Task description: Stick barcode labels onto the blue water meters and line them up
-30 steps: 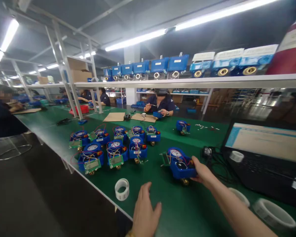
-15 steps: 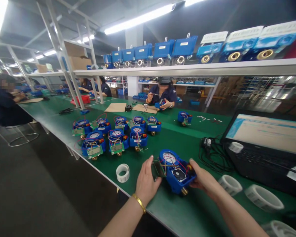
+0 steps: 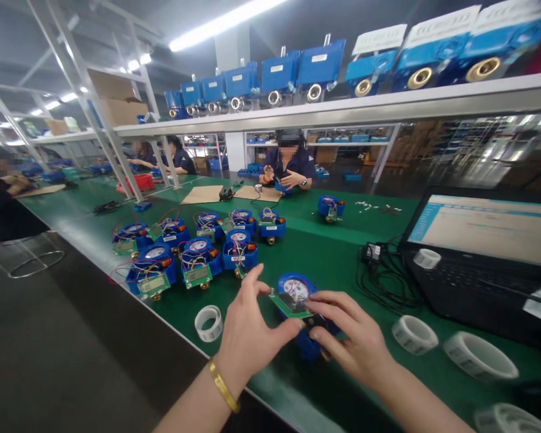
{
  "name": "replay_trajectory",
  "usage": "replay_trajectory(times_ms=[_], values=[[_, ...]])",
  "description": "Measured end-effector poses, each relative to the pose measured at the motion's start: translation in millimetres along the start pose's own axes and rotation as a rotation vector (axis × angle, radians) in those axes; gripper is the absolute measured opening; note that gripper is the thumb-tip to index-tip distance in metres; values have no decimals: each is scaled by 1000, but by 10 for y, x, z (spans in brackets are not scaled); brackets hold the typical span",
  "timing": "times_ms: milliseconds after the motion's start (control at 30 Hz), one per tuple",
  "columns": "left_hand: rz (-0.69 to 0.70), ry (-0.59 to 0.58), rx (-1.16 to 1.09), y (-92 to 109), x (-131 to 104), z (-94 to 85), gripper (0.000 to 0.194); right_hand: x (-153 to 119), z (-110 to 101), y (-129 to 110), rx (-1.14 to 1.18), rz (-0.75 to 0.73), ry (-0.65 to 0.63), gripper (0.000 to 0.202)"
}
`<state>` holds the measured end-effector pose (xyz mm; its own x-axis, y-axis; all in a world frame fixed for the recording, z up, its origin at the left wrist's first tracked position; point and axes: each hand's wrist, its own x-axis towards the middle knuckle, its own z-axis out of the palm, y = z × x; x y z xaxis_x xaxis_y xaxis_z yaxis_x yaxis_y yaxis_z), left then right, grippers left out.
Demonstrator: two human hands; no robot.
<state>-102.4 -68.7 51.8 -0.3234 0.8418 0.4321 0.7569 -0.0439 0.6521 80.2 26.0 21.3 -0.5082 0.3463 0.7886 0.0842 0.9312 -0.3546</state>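
A small green circuit board (image 3: 291, 305) with a dark display is tilted above a blue water meter (image 3: 295, 281) on the bench. My left hand (image 3: 256, 319) grips the board by its left edge, thumb below and fingers above. The fingers of my right hand (image 3: 354, 337) are bent around the board's right end, over the meter; whether they pinch it or only touch it is hard to make out. Both hands and the board hide much of the meter's open front, though its round dial shows behind. Left of my left hand lies a roll of white labels (image 3: 208, 323).
Several open blue meters with wired boards (image 3: 198, 258) stand at the left. A laptop (image 3: 487, 252), black cables (image 3: 379, 288) and more label rolls (image 3: 415, 334) are on the right. Finished-looking blue units (image 3: 322, 63) line the shelf above. A co-worker (image 3: 291, 162) sits across the bench.
My right hand has left the meter's right side and come over to the circuit board. The board, held by my left hand, has turned flatter and now sits over the meter.
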Motion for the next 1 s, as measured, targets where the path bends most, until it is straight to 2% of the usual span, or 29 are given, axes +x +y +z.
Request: replay_trajectory(times_ms=[67,200,367,433,500,667,1000], values=[[-72,-8,19,158,134,10,76,67,30,13,92,83,46,10],[-154,-19,77,376,348,107,66,126,71,76,282,359,134,21],[-119,12,61,431,469,266,52,163,84,128,520,669,229,19],[-98,22,16,414,507,306,48,179,84,142,623,767,269,26],[-96,28,-39,397,556,325,46,189,84,146,654,805,259,35],[-145,47,-76,394,698,325,45,178,82,126,601,808,218,39],[-228,28,-59,386,723,355,50,53,152,179,569,796,201,31]])
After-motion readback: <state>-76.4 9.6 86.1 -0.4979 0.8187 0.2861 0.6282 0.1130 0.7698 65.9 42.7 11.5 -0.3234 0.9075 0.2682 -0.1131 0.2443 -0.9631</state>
